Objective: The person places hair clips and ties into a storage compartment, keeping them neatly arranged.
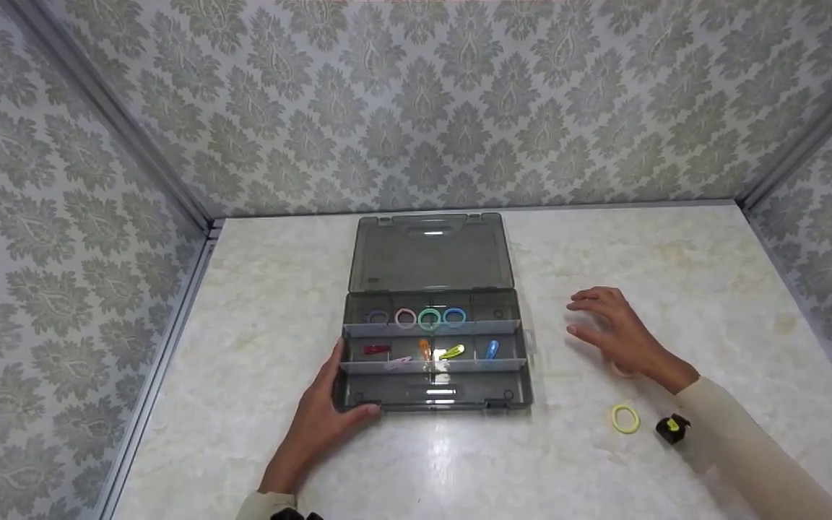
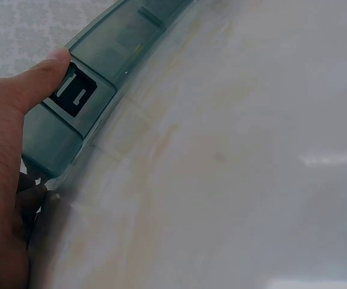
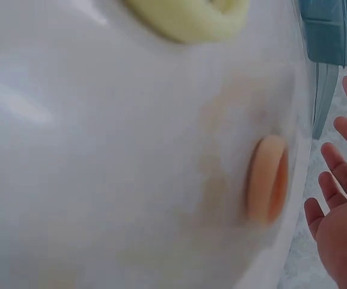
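Observation:
A dark translucent organizer box [image 1: 434,386] lies with its lid [image 1: 430,253] laid back. My left hand [image 1: 322,415] holds its front left corner, thumb on the front wall by the latch [image 2: 74,90] in the left wrist view, fingers along the left side. My right hand [image 1: 622,332] hovers right of the box, fingers spread and holding nothing. A peach hair tie [image 3: 264,180] lies on the table below that hand, mostly hidden by it in the head view. Nearer the front lies a yellow hair tie [image 1: 627,431].
Several hair ties, one of them green [image 1: 421,319], sit in the box's back row. Hair clips, including a red clip [image 1: 376,349] and a blue clip [image 1: 492,349], lie in the middle row. Patterned walls [image 1: 423,108] border the marbled table [image 1: 257,310] at the back and sides.

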Tool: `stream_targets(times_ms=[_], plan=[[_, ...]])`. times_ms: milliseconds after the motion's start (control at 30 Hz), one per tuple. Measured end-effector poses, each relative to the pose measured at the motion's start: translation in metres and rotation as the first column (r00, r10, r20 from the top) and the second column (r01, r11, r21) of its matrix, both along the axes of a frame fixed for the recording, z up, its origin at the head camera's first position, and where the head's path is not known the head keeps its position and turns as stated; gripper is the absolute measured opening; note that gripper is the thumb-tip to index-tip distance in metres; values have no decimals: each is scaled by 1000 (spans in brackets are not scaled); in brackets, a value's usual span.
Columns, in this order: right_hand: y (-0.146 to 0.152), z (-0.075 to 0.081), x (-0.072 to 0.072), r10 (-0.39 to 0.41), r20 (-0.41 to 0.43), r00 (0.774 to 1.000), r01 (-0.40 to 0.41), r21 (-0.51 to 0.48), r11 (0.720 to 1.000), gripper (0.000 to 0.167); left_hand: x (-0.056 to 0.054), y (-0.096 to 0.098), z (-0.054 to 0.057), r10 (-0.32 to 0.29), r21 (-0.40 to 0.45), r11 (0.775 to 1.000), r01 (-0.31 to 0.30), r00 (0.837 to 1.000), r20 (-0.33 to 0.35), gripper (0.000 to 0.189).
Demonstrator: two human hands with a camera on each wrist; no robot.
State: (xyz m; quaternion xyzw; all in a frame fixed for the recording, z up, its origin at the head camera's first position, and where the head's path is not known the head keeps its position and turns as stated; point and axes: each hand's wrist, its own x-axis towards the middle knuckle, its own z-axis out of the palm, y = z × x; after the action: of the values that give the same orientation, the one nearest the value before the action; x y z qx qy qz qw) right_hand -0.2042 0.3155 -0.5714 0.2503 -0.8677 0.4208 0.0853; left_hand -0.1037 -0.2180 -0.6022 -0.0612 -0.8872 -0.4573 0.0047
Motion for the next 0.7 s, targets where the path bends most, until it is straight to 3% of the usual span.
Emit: stream_targets(times_ms=[267, 500, 700], plan=[[21, -5, 22, -66, 83, 994, 69, -34, 997, 31, -1, 1, 2, 4, -1, 1000, -4, 1000, 24, 133], [35, -8, 37, -119, 184, 976, 126, -29, 992, 33, -2, 1, 0, 3, 2, 1000, -3, 1000, 31, 131], [44, -14, 45, -150, 192, 970, 150, 15, 989, 36, -3, 2, 1, 15, -3, 1000, -15, 999, 36, 131]])
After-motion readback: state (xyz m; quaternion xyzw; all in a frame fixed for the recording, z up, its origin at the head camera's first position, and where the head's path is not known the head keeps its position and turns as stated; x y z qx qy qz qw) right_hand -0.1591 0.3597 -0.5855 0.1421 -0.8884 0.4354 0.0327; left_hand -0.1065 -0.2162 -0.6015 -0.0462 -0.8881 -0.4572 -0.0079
